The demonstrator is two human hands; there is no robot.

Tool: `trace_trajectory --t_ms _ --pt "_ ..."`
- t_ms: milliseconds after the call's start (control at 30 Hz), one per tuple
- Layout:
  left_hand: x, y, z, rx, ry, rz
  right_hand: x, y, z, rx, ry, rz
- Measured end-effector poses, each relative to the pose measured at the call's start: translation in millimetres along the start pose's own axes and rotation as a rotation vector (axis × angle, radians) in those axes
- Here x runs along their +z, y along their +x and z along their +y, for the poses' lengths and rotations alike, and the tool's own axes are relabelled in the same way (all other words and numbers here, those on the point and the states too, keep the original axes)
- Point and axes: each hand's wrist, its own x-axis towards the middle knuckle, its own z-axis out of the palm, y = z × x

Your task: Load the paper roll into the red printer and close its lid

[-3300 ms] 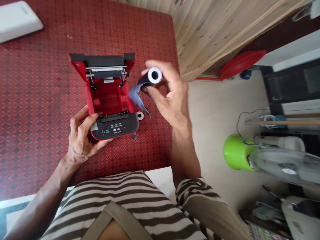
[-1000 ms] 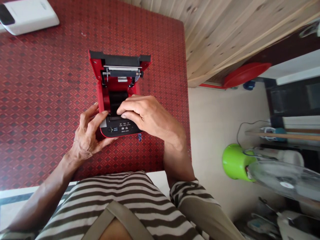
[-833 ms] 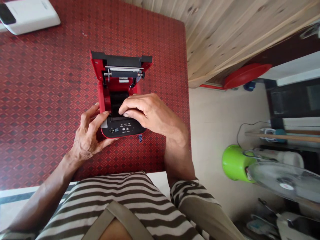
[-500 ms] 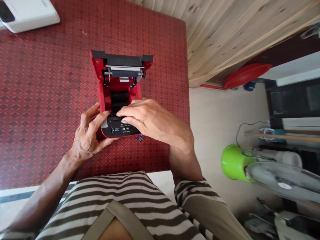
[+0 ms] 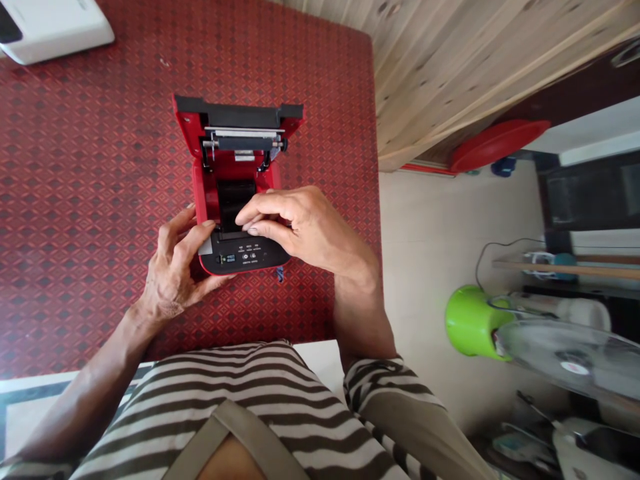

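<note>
A small red printer stands on the red patterned tablecloth with its lid tipped open toward the far side. A dark roll lies in its open bay. My left hand grips the printer's near left corner, thumb on the black control panel. My right hand reaches in from the right. Its fingers are bent and pressed together at the near edge of the bay, on the dark roll.
A white device lies at the far left of the cloth. The table ends just right of the printer, above a pale floor. A green base and a fan head stand there, with a red dish farther off.
My right hand, which held the dark roll up in the air beside the printer, has come down into the bay with it. Over the last second its fingers shift slightly there.
</note>
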Motion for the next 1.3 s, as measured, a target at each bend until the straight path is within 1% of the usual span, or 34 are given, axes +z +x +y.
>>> trace_trajectory --t_ms 133,233,300,400,467,567,667,767,933,1033,1167,1300 --pt "2.3 -0.3 0.5 -0.006 -0.034 -0.009 3.2 0.9 1.4 -0.007 -0.004 0.02" --pt "4.4 -1.2 2.4 -0.023 -0.073 0.016 3.7 3.3 1.8 -0.011 -0.032 0.012" --pt "4.5 -2.1 2.9 -0.036 -0.057 0.024 2.3 4.4 1.0 -0.021 -0.069 0.002" --pt "3.3 -3.3 1.9 -0.028 0.003 0.003 -2.8 2.6 -3.4 -0.033 -0.175 0.006" --pt "3.1 -3.7 1.1 -0.008 0.01 -0.003 -6.4 -1.3 -9.9 -0.018 -0.264 -0.017" --pt "4.8 -3.8 0.9 -0.015 0.007 0.013 -7.7 -8.4 -23.8 0.035 -0.377 -0.091" --pt "6.7 -3.3 0.1 -0.013 0.005 0.031 -4.8 -12.1 -34.5 0.097 -0.423 -0.154" --pt "7.1 -2.4 -2.7 0.021 -0.022 0.026 -4.5 -9.1 -31.2 0.096 -0.395 -0.168" --pt "6.8 -2.2 -6.5 0.026 -0.058 0.03 -16.7 5.0 -1.3 -0.051 -0.246 -0.186" --pt "6.7 -2.4 -5.8 0.034 -0.036 0.041 -26.1 11.5 10.8 -0.086 -0.169 -0.198" --pt "6.2 -2.3 -4.4 0.039 0.001 0.033 -33.5 18.6 8.8 -0.075 -0.15 -0.224" --pt "7.2 -3.3 -4.0 0.026 0.001 0.051 -34.4 27.2 -0.6 0.003 -0.201 -0.265"
